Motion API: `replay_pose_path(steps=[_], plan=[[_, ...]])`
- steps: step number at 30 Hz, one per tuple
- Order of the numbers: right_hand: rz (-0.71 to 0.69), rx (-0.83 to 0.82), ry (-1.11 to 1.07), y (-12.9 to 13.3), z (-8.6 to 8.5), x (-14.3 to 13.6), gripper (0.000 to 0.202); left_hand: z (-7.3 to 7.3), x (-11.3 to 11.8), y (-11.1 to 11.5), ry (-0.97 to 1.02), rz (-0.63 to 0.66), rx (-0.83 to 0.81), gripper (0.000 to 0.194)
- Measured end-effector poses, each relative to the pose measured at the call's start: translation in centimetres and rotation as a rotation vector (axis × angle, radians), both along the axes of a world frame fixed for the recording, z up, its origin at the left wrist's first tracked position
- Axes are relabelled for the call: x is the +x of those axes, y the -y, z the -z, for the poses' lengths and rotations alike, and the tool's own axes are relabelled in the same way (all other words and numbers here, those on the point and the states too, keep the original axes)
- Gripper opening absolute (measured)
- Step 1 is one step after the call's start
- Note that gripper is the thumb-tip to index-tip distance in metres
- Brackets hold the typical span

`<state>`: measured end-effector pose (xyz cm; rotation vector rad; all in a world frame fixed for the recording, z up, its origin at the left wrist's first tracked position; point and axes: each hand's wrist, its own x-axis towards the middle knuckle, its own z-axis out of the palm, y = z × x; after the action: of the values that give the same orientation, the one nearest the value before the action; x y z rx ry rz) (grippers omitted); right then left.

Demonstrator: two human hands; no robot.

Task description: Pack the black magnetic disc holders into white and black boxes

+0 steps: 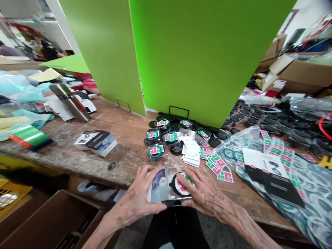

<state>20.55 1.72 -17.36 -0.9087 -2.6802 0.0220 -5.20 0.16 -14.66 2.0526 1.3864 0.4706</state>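
Observation:
Near the table's front edge, both hands hold one small flat package. My left hand (144,193) grips its left end, a printed grey box part (158,188), with the thumb along the lower edge. At the right end, the fingers of my right hand (198,192) lie over a black round piece (177,185) with a white, red and green label, under clear plastic. Just beyond are several round black items with teal rings (155,150) and labels, a pile of white cards (191,152) and loose green and red stickers (219,164).
Green panels (181,62) stand behind the work area. A folded printed box (97,141) and steel flask (70,102) are on the left. Black booklets (275,180) lie on a bag of rings (316,193) at right. An open carton (49,221) sits below left.

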Motion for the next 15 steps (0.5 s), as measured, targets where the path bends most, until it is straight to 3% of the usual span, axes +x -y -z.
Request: replay_pose_path(steps=[5,9,12,15], plan=[[0.005,-0.113,-0.082,1.1,0.9,-0.9,0.074,0.2,0.8,0.1,-0.026,0.018,0.056,0.083],[0.072,-0.166,-0.309,1.9,0.2,-1.5,0.065,0.5,1.5,0.6,0.014,-0.007,0.056,0.084],[0.263,-0.061,-0.454,2.2,-0.9,-1.7,0.041,1.0,2.6,0.3,0.077,-0.102,0.118,0.083],[0.235,0.087,-0.422,2.1,-2.1,-2.0,0.024,2.6,4.9,-0.7,0.190,-0.206,0.267,0.083]])
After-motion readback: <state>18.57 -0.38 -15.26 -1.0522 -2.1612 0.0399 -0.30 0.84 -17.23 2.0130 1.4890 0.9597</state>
